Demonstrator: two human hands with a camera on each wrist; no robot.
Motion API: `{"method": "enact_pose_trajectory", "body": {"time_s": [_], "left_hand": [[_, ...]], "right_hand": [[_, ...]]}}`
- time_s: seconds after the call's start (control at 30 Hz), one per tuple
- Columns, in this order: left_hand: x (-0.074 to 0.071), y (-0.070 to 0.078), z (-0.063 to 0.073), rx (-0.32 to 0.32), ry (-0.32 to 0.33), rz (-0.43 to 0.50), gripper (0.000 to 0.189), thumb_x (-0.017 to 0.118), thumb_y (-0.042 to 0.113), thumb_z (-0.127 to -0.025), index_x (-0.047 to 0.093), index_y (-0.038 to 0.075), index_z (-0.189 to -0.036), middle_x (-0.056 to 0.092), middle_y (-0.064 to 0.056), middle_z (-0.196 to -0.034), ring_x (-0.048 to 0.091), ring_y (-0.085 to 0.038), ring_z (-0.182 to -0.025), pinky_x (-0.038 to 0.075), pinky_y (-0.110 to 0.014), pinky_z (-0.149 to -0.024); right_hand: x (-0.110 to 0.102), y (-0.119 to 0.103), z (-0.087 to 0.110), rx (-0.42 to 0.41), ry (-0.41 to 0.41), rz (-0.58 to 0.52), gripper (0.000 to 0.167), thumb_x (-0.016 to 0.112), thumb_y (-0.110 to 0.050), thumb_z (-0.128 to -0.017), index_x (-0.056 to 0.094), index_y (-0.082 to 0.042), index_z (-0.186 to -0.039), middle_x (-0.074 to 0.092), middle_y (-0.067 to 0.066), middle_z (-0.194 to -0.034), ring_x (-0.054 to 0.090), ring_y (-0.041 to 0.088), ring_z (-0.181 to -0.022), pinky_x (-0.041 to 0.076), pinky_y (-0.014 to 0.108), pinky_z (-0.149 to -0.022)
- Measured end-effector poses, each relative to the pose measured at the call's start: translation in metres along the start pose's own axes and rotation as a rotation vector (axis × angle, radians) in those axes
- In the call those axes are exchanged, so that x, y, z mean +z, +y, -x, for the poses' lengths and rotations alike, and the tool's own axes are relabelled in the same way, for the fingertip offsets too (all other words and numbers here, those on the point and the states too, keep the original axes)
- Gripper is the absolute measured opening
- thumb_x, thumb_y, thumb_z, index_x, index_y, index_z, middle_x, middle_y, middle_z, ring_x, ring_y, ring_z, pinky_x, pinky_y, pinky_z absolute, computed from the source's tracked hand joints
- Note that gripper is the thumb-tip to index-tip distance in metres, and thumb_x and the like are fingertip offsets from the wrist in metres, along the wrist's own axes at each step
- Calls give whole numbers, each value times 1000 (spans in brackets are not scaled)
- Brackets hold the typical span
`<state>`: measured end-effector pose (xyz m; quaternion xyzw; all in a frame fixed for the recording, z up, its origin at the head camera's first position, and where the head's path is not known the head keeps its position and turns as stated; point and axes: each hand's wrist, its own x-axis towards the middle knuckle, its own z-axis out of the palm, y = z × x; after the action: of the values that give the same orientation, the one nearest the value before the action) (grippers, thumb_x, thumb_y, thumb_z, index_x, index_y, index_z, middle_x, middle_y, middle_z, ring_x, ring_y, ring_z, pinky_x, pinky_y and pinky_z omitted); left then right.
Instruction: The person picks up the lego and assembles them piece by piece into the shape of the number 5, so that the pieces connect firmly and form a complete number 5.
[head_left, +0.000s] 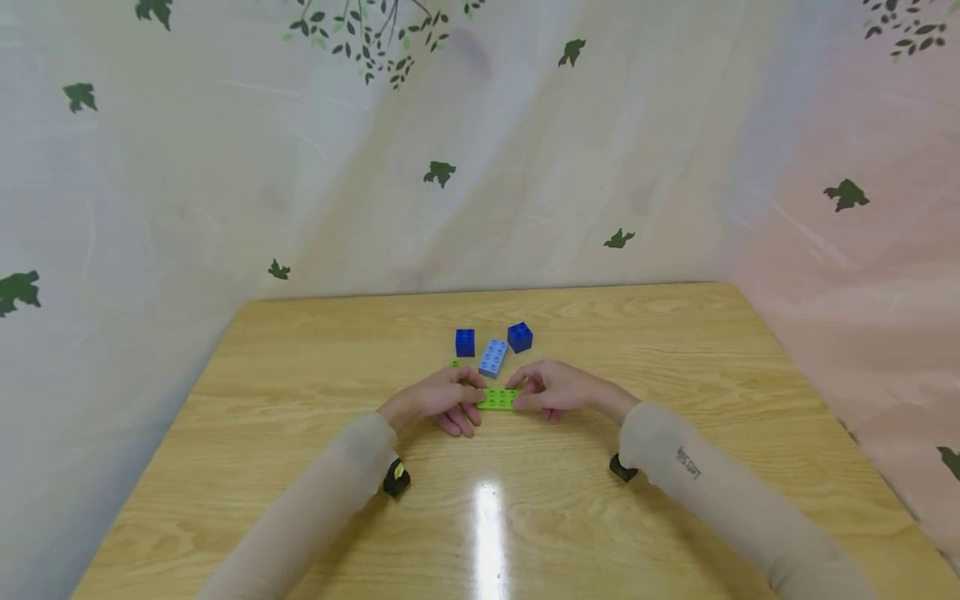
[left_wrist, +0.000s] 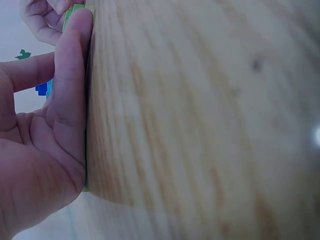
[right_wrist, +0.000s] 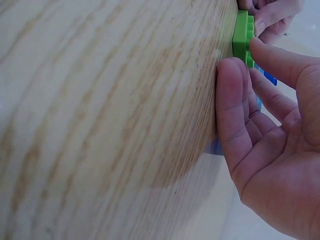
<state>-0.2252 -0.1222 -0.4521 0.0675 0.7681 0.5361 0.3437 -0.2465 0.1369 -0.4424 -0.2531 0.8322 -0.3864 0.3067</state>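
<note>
A lime-green toy building brick (head_left: 498, 400) with studs on top lies between the two hands, close over the table in the head view. My left hand (head_left: 438, 400) pinches its left end with thumb and forefinger, the other fingers spread low by the wood. At the other end, my right hand (head_left: 561, 388) pinches the brick between thumb and fingers. The right wrist view shows the green brick (right_wrist: 241, 37) side on, with the right thumb at its studs. Only a sliver of the green brick (left_wrist: 76, 8) appears past the left fingers in the left wrist view.
Beyond the hands lies a light-blue studded brick (head_left: 493, 357), flanked by two dark-blue square bricks, one at left (head_left: 465, 342) and one at right (head_left: 520, 337). A small green piece (head_left: 454, 363) peeks out behind the left hand. A leaf-patterned cloth (head_left: 525, 167) hangs behind the wooden table (head_left: 300, 350).
</note>
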Motion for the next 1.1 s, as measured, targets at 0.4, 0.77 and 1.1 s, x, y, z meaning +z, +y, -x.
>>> {"method": "enact_pose_trajectory", "body": {"time_s": [0.4, 0.77, 1.1], "left_hand": [[-1, -3, -3, 10, 3, 19, 30, 58, 25, -103, 52, 9, -127, 72, -16, -92, 73, -24, -68, 60, -34, -59], [1, -5, -1, 20, -1, 9, 32, 57, 25, -104, 51, 7, -130, 73, -15, -93, 73, -24, -71, 60, -34, -60], [0, -5, 0, 4, -5, 3, 31, 58, 26, -104, 52, 9, -129, 73, -15, -93, 73, -24, -71, 59, -32, -58]], "right_hand": [[-4, -2, 1, 14, -45, -19, 39, 66, -22, -101, 60, -7, -136, 67, 7, -94, 63, 18, -63, 57, 32, -56], [-19, -9, -2, -184, 332, -49, 37, 63, -26, -103, 59, -8, -136, 63, 14, -110, 66, 38, -84, 60, 47, -68], [-26, -3, -10, -206, 447, -146, 63, 64, -16, -102, 35, -16, -157, 35, 13, -158, 67, 43, -89, 61, 44, -71]]}}
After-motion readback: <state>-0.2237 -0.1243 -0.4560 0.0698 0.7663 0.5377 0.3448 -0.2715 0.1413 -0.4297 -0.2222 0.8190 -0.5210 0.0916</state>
